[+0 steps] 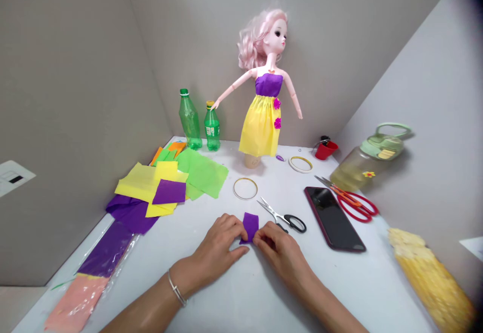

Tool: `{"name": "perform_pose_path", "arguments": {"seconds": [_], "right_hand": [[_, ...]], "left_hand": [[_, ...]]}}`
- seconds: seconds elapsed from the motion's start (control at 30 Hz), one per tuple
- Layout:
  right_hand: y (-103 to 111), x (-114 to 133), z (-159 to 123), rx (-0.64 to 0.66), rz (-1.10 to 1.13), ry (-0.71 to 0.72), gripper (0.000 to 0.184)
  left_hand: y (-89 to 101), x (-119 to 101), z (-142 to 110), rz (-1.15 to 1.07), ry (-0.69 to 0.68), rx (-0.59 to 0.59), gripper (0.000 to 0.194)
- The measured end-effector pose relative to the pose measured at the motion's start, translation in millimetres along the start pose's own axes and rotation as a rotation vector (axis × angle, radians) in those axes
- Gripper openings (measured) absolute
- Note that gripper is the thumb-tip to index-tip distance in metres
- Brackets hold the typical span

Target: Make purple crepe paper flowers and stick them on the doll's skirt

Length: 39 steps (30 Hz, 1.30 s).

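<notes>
Backdrop: grey partition walls (pixel 75 71) are boxing in a white tabletop (pixel 350 293), and I am watching from afar through the head camera.

Left hand: a left hand (pixel 217 242), with a silver bangle (pixel 177 288) on its wrist, is pinching one edge of a small purple crepe-paper rectangle (pixel 250 227).

Right hand: a right hand (pixel 279 252) is gripping the opposite edge, fingers curled, apparently to keep the soft paper steady from both sides.

Paper: that rectangle is sitting between both hands at the near middle of the tabletop (from up here, I cannot tell whether it is touching the surface).

Tools: small silver scissors with black loop handles (pixel 281 215) are lying just beyond the right hand, seemingly kept close for quick reach. Orange-and-red-handled scissors (pixel 356 204) are resting beside a dark smartphone (pixel 334 217).

Stock: overlapping yellow, green and purple crepe-paper sheets (pixel 151 184) are spreading across the left side, probably placed apart to keep the colours at hand.

Far side: a pink-haired fashion doll (pixel 264 86) in a yellow-and-purple paper dress is standing beside two green plastic bottles (pixel 189 120).
</notes>
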State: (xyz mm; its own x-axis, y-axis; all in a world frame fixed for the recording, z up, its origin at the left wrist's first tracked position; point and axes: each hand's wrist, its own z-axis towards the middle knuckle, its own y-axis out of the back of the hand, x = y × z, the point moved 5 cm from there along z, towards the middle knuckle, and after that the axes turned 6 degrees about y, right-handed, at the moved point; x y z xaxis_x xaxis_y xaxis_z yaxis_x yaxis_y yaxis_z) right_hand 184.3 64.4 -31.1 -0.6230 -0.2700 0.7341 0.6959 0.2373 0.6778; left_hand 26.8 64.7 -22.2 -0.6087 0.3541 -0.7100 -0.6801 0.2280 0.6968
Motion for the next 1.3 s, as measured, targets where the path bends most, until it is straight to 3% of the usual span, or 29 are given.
{"name": "perform_pose_path", "arguments": {"seconds": [0.23,0.7,1.3], "right_hand": [[0.4,2.4,0.8,0.035,0.014,0.034,0.007],[-1.2,8.4,-0.5,0.089,-0.136,0.060,0.018],[-1.5,13.7,-1.2,0.103,-0.236,0.051,0.017]], "left_hand": [[-1.7,-0.5,-0.3,0.005,-0.012,-0.036,0.012],[-1.1,2.9,0.8,-0.022,0.027,0.013,0.010],[0.1,5.6,5.2,0.002,0.070,0.010,0.013]]}}
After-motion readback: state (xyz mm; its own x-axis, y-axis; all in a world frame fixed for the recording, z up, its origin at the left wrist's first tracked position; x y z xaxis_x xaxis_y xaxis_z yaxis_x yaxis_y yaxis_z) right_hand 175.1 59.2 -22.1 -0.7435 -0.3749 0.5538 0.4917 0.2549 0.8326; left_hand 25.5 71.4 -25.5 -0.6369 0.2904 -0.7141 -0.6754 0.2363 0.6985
